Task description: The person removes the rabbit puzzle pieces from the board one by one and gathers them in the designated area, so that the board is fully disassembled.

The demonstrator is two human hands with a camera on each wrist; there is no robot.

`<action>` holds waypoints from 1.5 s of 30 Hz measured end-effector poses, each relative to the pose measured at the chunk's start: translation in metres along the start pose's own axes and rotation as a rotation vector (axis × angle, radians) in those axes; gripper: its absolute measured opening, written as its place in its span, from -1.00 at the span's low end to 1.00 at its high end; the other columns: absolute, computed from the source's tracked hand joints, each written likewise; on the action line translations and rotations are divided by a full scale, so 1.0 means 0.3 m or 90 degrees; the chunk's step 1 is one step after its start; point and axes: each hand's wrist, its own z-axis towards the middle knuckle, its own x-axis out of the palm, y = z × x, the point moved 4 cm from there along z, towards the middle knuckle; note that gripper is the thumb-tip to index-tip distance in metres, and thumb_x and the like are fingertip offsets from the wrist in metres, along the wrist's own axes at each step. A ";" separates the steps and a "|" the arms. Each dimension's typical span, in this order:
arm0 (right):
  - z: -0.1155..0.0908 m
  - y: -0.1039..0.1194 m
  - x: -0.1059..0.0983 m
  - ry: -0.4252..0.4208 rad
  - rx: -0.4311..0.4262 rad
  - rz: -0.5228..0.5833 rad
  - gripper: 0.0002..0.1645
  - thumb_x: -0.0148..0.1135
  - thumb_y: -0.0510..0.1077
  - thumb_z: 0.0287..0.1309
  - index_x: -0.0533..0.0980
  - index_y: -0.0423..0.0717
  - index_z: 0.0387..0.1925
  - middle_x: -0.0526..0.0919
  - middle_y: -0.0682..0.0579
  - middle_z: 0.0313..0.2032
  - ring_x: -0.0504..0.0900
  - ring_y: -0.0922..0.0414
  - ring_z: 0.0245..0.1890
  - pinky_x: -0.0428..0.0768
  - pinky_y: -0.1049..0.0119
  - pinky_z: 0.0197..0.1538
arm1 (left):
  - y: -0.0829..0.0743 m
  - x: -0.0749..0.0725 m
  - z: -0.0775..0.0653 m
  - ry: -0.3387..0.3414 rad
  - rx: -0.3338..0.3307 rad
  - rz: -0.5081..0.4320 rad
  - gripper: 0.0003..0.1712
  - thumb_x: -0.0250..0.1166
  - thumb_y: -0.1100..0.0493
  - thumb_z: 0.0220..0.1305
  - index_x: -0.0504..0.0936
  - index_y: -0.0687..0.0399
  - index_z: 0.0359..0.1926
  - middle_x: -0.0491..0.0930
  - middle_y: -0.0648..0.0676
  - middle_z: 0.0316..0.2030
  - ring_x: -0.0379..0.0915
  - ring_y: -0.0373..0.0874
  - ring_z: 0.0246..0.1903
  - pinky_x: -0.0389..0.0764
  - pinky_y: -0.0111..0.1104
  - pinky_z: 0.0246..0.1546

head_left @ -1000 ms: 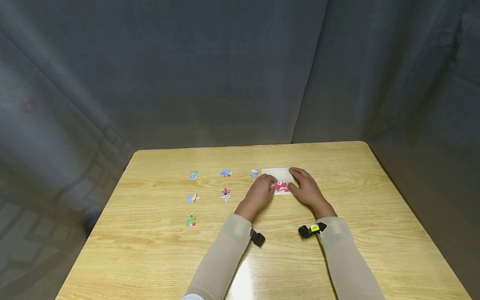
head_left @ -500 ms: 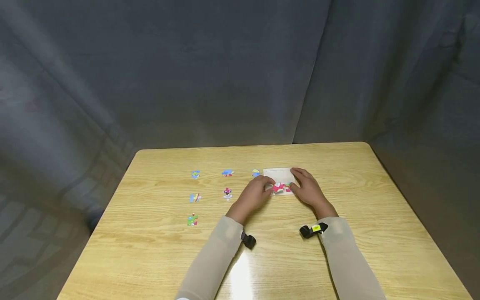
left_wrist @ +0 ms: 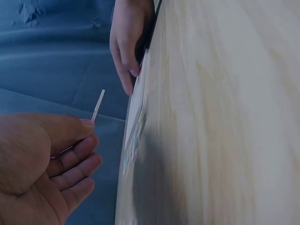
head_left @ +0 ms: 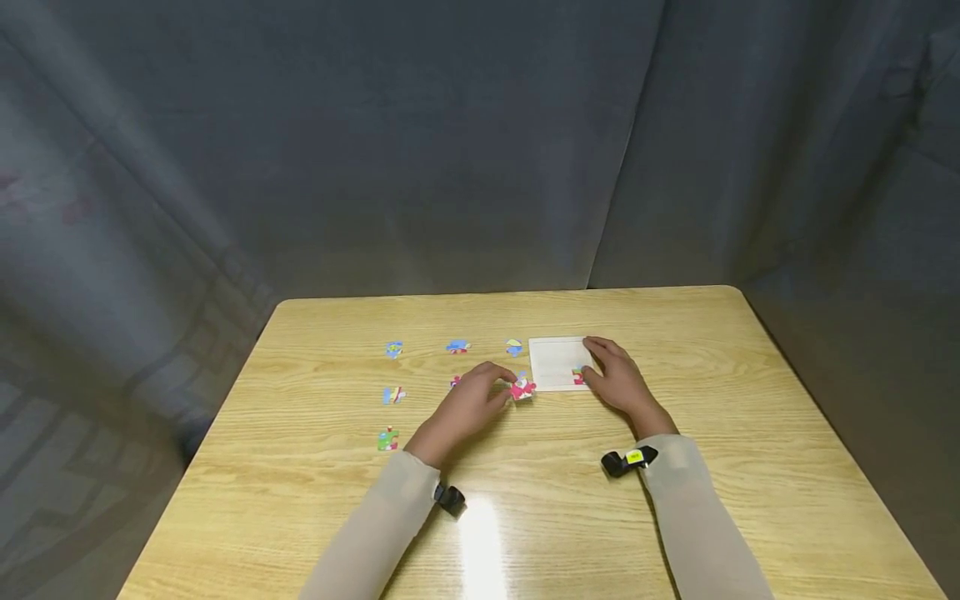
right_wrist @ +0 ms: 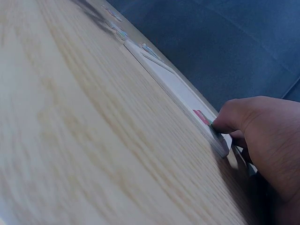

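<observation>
My left hand (head_left: 468,404) pinches a red and white jigsaw piece (head_left: 522,388) just left of the pale puzzle tray (head_left: 551,357). In the left wrist view this piece (left_wrist: 98,107) appears edge-on between thumb and fingers, above the tabletop. At the tray's right edge, my right hand (head_left: 618,385) holds the frame, its thumb touching a red and green jigsaw piece (head_left: 577,377) in the near right corner. The right wrist view shows that thumb on the corner piece (right_wrist: 201,116), while the other fingers are partly hidden behind the hand.
Several loose jigsaw pieces lie left of the tray: a blue and yellow piece (head_left: 513,347), a blue piece (head_left: 457,346), a green piece (head_left: 387,439) and others. One piece (head_left: 454,381) is partly covered by my left hand. A grey curtain (head_left: 450,167) hangs behind the wooden table (head_left: 570,517).
My left hand has lifted the red and white jigsaw piece out of the tray and moved it left. The right hand stays at the tray's right edge.
</observation>
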 end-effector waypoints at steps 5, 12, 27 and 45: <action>-0.002 0.000 -0.002 0.002 -0.004 0.002 -0.31 0.13 -0.15 0.30 0.24 -0.27 0.40 0.24 -0.22 0.36 0.15 -0.22 0.37 0.13 -0.14 0.37 | 0.021 -0.057 -0.073 0.006 0.011 0.021 -0.71 0.18 0.11 0.43 0.57 -0.01 0.12 0.51 -0.04 0.10 0.44 -0.12 0.12 0.51 -0.24 0.09; 0.007 -0.001 0.005 -0.002 -0.006 -0.004 -0.31 0.12 -0.12 0.31 0.24 -0.25 0.41 0.24 -0.19 0.37 0.15 -0.20 0.38 0.13 -0.13 0.37 | 0.094 -0.116 -0.168 0.008 -0.007 0.054 -0.72 0.17 0.11 0.44 0.57 -0.01 0.11 0.51 -0.03 0.09 0.45 -0.09 0.13 0.52 -0.25 0.08; 0.005 -0.015 -0.006 0.008 0.000 -0.002 -0.31 0.12 -0.13 0.31 0.23 -0.25 0.41 0.22 -0.19 0.38 0.13 -0.21 0.39 0.12 -0.13 0.38 | 0.160 -0.116 -0.273 0.025 0.000 0.058 -0.75 0.24 0.16 0.38 0.59 0.00 0.06 0.55 -0.07 -0.01 0.48 -0.15 0.04 0.51 -0.25 0.09; 0.003 -0.012 -0.008 0.006 -0.001 0.003 -0.30 0.13 -0.14 0.31 0.23 -0.25 0.41 0.22 -0.21 0.37 0.14 -0.21 0.38 0.12 -0.14 0.37 | 0.156 -0.105 -0.275 0.043 0.021 0.073 -0.76 0.25 0.19 0.37 0.61 0.01 0.03 0.55 -0.04 -0.03 0.48 -0.13 0.03 0.52 -0.24 0.08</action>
